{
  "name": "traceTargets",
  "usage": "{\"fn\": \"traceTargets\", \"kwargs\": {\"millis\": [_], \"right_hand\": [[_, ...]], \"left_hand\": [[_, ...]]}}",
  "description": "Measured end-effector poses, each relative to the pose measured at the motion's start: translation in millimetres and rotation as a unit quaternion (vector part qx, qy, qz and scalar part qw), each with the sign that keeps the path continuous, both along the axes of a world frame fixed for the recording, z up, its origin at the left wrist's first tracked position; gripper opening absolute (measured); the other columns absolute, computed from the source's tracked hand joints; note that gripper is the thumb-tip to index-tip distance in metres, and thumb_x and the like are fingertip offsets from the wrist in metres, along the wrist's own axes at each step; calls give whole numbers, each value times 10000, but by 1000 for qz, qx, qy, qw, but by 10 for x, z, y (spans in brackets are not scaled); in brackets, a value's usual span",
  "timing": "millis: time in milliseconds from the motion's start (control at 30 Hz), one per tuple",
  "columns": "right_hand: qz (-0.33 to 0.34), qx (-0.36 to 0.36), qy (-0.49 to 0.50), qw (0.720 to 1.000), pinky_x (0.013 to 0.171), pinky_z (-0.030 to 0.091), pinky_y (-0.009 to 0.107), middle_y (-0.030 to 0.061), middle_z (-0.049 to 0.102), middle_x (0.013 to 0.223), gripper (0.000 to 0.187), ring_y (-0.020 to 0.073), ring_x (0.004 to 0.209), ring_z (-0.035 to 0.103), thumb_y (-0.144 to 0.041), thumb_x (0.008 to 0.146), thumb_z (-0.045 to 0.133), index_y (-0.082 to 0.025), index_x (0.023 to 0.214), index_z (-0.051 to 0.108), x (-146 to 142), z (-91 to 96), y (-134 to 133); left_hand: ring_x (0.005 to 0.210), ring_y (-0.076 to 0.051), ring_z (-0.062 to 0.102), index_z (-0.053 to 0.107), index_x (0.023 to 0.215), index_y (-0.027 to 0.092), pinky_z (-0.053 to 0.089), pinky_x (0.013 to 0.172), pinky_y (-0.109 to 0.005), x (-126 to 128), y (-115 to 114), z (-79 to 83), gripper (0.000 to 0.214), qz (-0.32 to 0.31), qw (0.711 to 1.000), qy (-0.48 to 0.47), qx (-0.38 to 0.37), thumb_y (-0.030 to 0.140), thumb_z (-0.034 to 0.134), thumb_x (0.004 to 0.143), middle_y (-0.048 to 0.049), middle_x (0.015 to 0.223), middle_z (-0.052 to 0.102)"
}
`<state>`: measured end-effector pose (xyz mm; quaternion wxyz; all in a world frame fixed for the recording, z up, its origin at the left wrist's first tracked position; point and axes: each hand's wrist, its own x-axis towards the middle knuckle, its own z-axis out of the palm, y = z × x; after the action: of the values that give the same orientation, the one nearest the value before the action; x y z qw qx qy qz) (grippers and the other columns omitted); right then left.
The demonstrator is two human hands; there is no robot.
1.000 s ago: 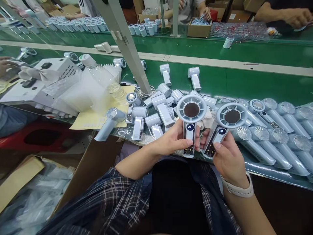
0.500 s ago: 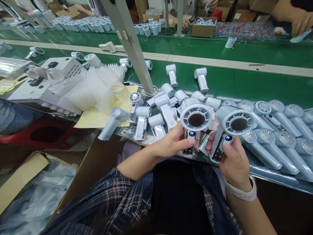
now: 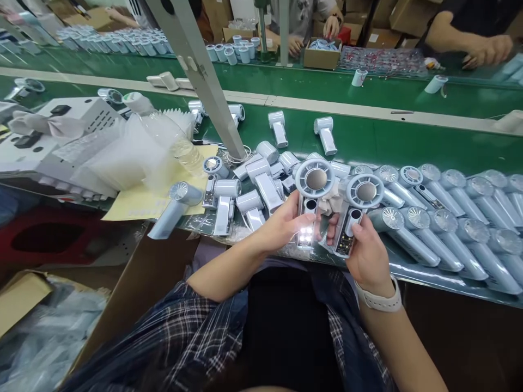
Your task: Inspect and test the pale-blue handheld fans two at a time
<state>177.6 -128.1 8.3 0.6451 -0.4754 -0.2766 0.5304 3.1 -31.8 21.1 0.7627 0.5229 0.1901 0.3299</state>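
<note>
My left hand is wrapped round the handle of a light-blue handheld fan. Its thumb lies on the front panel, where white lights glow below a dark round display. In my right hand is a second handheld fan, gripped by the handle with the thumb beside its dark display. That fan's lower panel shows small unlit parts. Both fans are held upright side by side, their round heads facing me. Behind them lies crumpled white material, partly hidden.
Several loose fans lie heaped left of my hands. Rows of wrapped fans fill the right side. A slanted metal post rises from the bench. At left are a white machine and an open carton. Co-workers' hands show across the line.
Both displays, which read 20, are now dark. White lights have come on in the left fan's panel. The fan heads have tilted and sit farther from the camera. The view has shifted slightly.
</note>
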Motion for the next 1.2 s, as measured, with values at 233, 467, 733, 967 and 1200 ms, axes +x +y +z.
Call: {"fn": "traceTargets", "kwargs": {"millis": [233, 467, 733, 967, 1200], "right_hand": [[12, 34, -21, 999, 613, 602, 431, 45, 738, 946, 237, 245, 702, 676, -472, 923, 719, -285, 1066, 711, 8, 22, -40], [-73, 18, -20, 997, 556, 594, 390, 21, 756, 896, 298, 210, 602, 650, -500, 916, 773, -309, 1117, 664, 2, -57, 6], [20, -14, 50, 998, 842, 697, 516, 90, 841, 1148, 484, 329, 1034, 804, -697, 952, 727, -269, 1164, 806, 79, -75, 28], [-9, 24, 34, 999, 781, 695, 500, 71, 855, 1080, 350, 309, 877, 807, -614, 944, 780, -308, 1101, 843, -24, 100, -75], [15, 30, 103, 994, 811, 688, 483, 69, 775, 1000, 349, 281, 892, 751, -530, 976, 641, -279, 1135, 824, -103, 323, 8]], "left_hand": [[714, -165, 682, 493, 1097, 209, 568, 697, -337, 5, 2, 61, 524, -2, 1000, 3, 31, 567, 817, 893, -27, 1017, 659], [777, -191, 748, 439, 1228, 223, 585, 756, -334, 10, -15, 21, 791, 69, 995, 67, -3, 525, 982, 739, -46, 1053, 746], [662, -222, 776, 340, 1157, 268, 588, 581, -309, 5, -11, -35, 584, 9, 999, -14, -32, 718, 654, 958, -23, 933, 779], [743, -225, 794, 367, 1230, 274, 624, 649, -318, -154, -105, 127, 556, -2, 999, -30, -14, 647, 701, 988, -21, 946, 771], [785, -176, 732, 591, 1189, 181, 592, 765, -302, -16, -91, 240, 654, -25, 993, -66, -95, 532, 961, 779, -43, 934, 738]]}}
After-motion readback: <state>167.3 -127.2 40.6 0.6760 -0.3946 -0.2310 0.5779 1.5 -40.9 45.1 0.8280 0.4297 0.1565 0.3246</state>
